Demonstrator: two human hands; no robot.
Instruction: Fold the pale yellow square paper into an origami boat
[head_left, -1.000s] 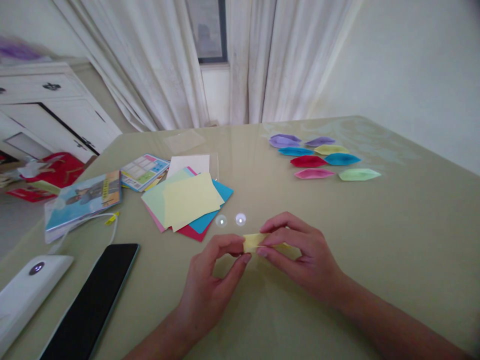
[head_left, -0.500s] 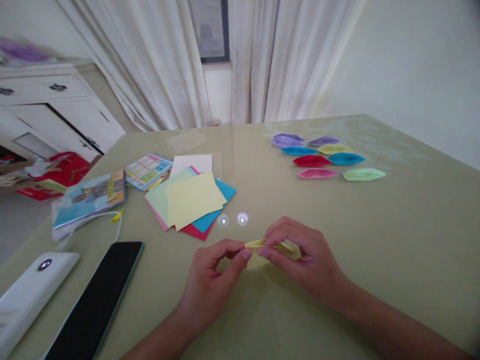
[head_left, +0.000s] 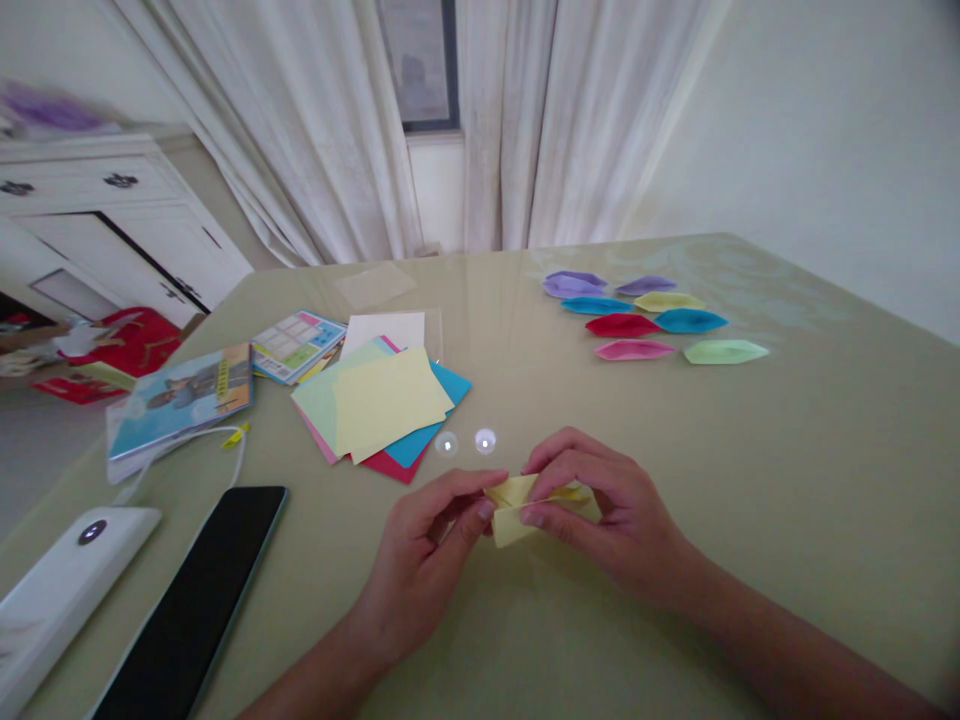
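A folded piece of yellow paper (head_left: 510,524) is held between my two hands just above the table. My left hand (head_left: 427,555) pinches its left end between thumb and fingers. My right hand (head_left: 611,505) grips the right part, thumb on the near side and fingertips at the upper fold. The paper's top stands a little apart, so its inside shows, while my right fingers hide part of it. Beyond my hands lies a fanned stack of coloured paper sheets (head_left: 390,400), pale yellow on top. Several folded paper boats (head_left: 690,320) in different colours rest at the far right.
At the left are a black phone (head_left: 202,600), a white power bank (head_left: 67,570) with a cable (head_left: 240,455), and a booklet (head_left: 184,395). Printed cards (head_left: 300,345) lie behind the paper stack. Two light reflections shine on the table (head_left: 750,480).
The yellow paper has been spread wider at its top and its near side now shows more. My left fingers have shifted slightly along its end; both hands keep their hold.
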